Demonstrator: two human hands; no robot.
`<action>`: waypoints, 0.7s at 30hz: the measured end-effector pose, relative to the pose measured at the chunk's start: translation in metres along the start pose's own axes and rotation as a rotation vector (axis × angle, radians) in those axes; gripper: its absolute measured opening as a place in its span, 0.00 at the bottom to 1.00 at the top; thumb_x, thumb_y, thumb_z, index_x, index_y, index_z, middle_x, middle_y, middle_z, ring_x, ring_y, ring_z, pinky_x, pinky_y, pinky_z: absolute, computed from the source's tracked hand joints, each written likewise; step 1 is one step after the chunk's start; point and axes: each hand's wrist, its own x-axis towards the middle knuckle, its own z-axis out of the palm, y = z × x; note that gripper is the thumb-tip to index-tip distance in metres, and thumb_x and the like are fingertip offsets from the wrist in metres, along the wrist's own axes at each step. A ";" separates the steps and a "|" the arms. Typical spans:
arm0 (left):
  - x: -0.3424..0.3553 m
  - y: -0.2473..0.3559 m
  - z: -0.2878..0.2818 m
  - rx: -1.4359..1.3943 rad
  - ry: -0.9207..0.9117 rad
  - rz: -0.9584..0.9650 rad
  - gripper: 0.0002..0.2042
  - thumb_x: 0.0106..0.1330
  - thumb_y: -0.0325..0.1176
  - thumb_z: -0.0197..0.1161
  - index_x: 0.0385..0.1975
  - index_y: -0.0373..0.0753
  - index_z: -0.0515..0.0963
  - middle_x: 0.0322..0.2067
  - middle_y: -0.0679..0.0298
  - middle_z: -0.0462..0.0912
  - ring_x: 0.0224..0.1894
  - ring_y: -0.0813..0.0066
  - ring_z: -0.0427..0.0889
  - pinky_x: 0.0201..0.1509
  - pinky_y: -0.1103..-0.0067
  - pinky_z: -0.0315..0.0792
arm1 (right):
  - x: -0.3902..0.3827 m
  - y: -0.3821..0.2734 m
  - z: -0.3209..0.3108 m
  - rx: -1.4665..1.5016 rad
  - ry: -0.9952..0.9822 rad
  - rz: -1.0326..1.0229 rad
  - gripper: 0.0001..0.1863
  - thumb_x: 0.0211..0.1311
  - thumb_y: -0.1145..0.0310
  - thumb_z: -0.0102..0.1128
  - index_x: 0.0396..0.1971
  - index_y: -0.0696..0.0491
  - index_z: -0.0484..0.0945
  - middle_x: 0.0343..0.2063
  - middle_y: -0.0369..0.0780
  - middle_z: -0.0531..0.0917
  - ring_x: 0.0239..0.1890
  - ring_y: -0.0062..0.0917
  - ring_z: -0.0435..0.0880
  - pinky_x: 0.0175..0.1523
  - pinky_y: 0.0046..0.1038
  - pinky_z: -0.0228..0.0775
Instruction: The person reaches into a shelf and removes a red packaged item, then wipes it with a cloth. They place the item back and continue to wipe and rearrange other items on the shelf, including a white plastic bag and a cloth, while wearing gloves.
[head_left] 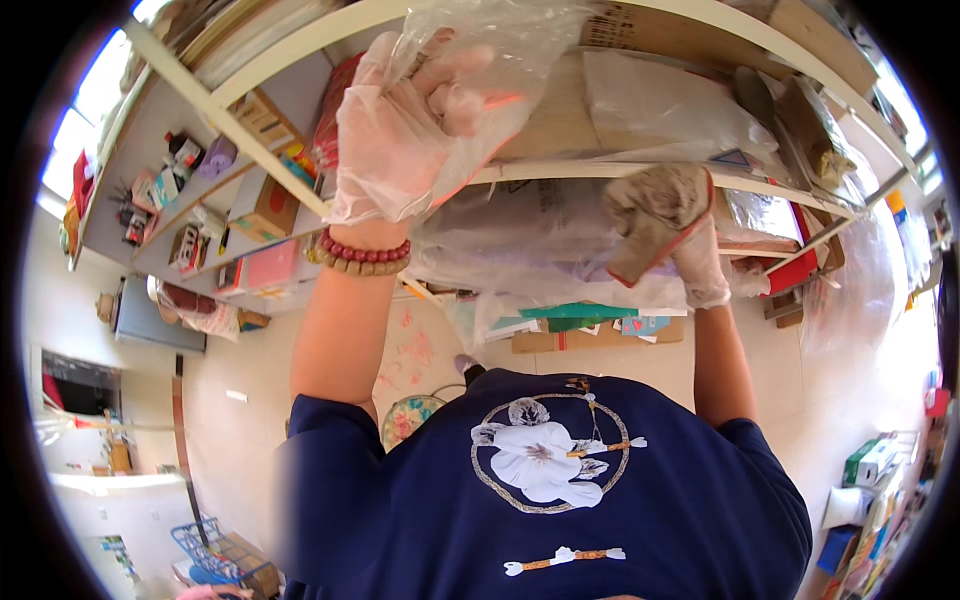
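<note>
The person is reaching up to a white shelf unit [560,172] with both hands, each in a thin clear disposable glove. The left hand [410,130] is closing its fingers around a crumpled clear plastic bag [500,45] — the film is bunching up out of the fist and spreading above and to the right of it, at the level of the upper shelf. The bag is looking glossy, wrinkled and see-through, with the pink of the fingers showing through where it is wrapping over them. On that wrist a bracelet of dark red beads [365,250] is sitting just above a second band of tan beads.

The right hand [690,250] is gripping a grey-brown rag [655,215] with a thin red edge — the cloth is folded over the fingers and is pressing against the front edge of the shelf board, just to the right of a large bundle wrapped in clear plastic sheeting [530,240] lying on the shelf below. The rag is looking stained and mottled. The two hands are well apart, the left one higher.

Below the arms, the person's dark blue shirt [540,510] with a white flower print is filling the lower part of the view.
</note>
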 end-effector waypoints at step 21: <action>-0.048 0.030 0.062 0.143 -0.010 0.059 0.25 0.66 0.50 0.42 0.48 0.32 0.69 0.14 0.61 0.67 0.13 0.72 0.64 0.16 0.77 0.59 | 0.030 -0.096 0.048 0.200 0.249 -0.292 0.14 0.51 0.68 0.61 0.37 0.59 0.76 0.31 0.43 0.81 0.36 0.28 0.80 0.41 0.26 0.71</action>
